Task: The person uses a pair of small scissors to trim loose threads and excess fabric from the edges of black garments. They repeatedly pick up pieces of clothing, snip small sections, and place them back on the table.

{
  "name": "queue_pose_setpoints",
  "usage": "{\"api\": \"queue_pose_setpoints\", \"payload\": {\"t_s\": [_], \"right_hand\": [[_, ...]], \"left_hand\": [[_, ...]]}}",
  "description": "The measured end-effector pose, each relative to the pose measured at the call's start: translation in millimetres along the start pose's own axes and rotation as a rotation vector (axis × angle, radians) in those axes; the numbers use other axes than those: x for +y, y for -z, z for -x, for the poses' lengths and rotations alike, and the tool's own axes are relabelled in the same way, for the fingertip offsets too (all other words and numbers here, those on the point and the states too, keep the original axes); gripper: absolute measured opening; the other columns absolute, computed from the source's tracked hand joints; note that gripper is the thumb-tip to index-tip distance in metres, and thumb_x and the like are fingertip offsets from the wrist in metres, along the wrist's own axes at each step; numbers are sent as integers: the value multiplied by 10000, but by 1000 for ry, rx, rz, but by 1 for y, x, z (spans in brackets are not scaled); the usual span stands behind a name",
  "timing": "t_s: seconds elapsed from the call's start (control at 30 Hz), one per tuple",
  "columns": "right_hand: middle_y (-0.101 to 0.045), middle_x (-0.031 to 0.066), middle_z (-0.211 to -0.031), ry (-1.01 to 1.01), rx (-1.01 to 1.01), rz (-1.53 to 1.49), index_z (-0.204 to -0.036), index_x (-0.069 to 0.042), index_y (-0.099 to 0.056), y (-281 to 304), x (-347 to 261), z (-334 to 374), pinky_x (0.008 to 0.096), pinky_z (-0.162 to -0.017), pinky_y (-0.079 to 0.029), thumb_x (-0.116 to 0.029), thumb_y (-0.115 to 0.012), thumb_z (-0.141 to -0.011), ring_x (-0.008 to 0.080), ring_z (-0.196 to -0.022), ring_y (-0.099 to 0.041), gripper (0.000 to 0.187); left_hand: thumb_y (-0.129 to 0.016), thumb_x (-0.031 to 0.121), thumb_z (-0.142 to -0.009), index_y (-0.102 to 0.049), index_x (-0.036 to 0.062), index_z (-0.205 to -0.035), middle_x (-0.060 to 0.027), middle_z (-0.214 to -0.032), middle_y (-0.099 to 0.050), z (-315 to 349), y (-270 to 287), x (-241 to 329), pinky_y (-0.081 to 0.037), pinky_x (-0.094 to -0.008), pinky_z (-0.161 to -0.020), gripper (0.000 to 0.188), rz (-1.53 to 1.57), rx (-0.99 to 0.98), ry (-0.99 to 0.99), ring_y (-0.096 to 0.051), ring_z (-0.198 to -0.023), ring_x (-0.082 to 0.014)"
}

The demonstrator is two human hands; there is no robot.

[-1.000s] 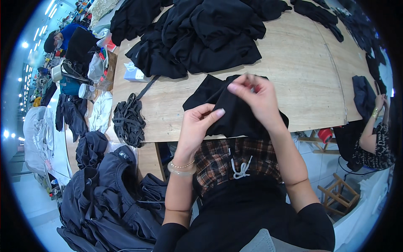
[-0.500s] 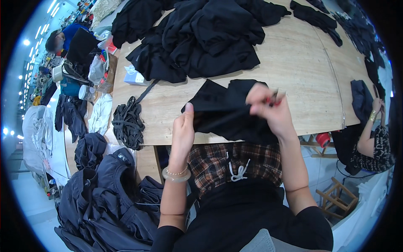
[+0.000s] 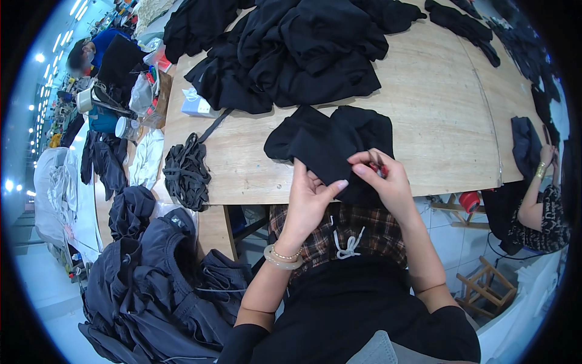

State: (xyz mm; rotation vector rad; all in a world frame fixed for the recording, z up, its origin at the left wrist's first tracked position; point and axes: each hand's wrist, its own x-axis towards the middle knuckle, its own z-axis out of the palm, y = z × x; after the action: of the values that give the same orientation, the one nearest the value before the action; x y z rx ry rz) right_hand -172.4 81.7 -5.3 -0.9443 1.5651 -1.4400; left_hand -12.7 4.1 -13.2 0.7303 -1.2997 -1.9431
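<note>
A black fabric piece [image 3: 327, 142] lies folded at the table's near edge, one part hanging over it. My left hand [image 3: 312, 197] is closed on its near fold, the thumb on top and the fingers partly beneath. Close by on the right, my right hand [image 3: 385, 182] curls around small red-handled snips [image 3: 380, 170], tucked in the palm. Its thumb and forefinger come together at the cloth's edge; whether they pinch it I cannot tell. The snips' blades are mostly hidden.
A big heap of black garments [image 3: 303, 54] covers the table's far side. To the left are a bundle of dark straps [image 3: 187, 173], a tissue box [image 3: 197, 104] and piled dark clothes [image 3: 157, 285]. Another person's arm [image 3: 533, 191] is at the far right, near a wooden stool [image 3: 487, 285].
Both hands have come closer together over the cloth. My left hand moved right to a new hold on a fold; my right moved down and slightly left. The cloth is less stretched.
</note>
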Motion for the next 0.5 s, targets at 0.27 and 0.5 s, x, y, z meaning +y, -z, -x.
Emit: {"api": "queue_pose_setpoints", "payload": {"t_s": [0.27,0.5], "right_hand": [[-544,-25,-813,44,-87,6,-861,2,-649,-4,-1,-6,232,-659,-354,-109,-764,-865,58,-725,-431,160],[-536,-13,-789,-5,-120,24,-860,-8,-660,3,7,8,241,-654,-357,-124,-763,-868,74,-724,-441,155]], "left_hand": [[-687,-52,-910,-410,26,-1471,-67,-1303,-592,5,3,4,-504,-244,-897,630,149,51,110,-595,-1128,-122],[-657,-39,-948,-635,11,-1219,-54,-1129,-678,10,15,-1,-548,-290,-925,277,424,231,75,-658,-1025,-120]]}}
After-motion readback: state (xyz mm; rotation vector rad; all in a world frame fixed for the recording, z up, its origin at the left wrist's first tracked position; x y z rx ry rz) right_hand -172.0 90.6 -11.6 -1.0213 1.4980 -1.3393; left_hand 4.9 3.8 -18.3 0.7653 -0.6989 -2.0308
